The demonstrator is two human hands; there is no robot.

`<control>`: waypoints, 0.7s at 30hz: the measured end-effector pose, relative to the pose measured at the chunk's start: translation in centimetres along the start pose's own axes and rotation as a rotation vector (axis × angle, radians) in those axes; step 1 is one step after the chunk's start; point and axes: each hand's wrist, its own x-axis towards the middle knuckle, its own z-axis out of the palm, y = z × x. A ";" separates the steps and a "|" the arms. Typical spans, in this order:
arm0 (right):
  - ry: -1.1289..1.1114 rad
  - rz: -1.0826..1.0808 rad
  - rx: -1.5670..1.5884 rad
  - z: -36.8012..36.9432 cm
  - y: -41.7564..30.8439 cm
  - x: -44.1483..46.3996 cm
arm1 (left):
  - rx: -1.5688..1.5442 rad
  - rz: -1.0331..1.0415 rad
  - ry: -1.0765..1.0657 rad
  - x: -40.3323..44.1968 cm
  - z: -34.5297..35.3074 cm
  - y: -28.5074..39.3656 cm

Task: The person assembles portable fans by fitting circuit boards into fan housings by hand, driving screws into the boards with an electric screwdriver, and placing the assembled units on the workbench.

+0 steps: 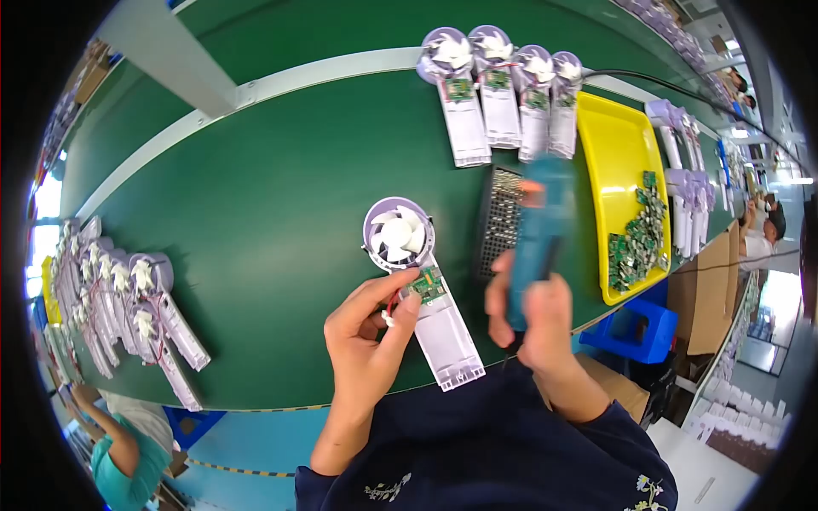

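Observation:
A fan unit with white blades (398, 234) in a lilac ring and a long white housing (449, 341) lies on the green table (281, 196). My left hand (371, 328) pinches a small green circuit board (429, 287) at the top of the housing, just below the ring. A red wire with a white connector (388, 318) hangs by its fingers. My right hand (541, 319) is wrapped round a teal power screwdriver (543, 230), blurred by motion, to the right of the housing. Its tip cannot be made out.
Behind the screwdriver is a black perforated box (500, 217). Several fan units (464, 119) lie at the back, more (141, 298) at the left. A yellow tray (602, 170) holds circuit boards (637, 238). A person in teal (132, 451) is at lower left.

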 end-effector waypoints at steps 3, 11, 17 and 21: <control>-0.164 -0.170 0.191 -0.7 -1.7 1.3 | 0.113 0.095 -0.011 0.1 -0.9 -0.5; -0.521 -0.644 0.238 2.0 -5.6 3.3 | 0.495 0.219 0.092 -0.2 -0.4 -1.1; -0.588 -0.798 0.261 4.4 -4.2 4.6 | 0.563 0.217 0.156 -0.2 0.3 -0.9; -0.570 -0.971 0.269 5.4 -2.5 5.3 | 0.592 0.263 0.171 -0.2 0.2 -1.4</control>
